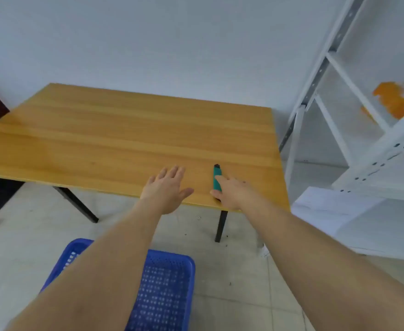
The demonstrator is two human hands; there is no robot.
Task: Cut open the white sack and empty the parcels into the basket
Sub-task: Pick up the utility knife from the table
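A slim green cutter (217,179) with a black tip lies on the wooden desk (115,139), close to the near edge and toward the near right corner. Its body is a narrow, flat-sided bar of teal plastic, and the dark end is short and blunt. Its long axis runs almost straight from the near edge toward the far edge, leaning only slightly, with the black tip pointing away toward the wall and the other end hidden under the right hand (232,193). That hand rests on the cutter: the forefinger lies stretched along the top of the green body and the thumb sits against its left side at the near end, a light pinch rather than a full wrap. The left hand (166,187) is flat and released, fingers straight and together, thumb spread, over the desk by the near edge, just left of the cutter and apart from it; whether the palm touches the wood cannot be told. A blue perforated basket (170,283) stands on the tiled floor below the near edge, partly behind the left forearm. A white metal shelving rack (363,163) stands off the right edge.
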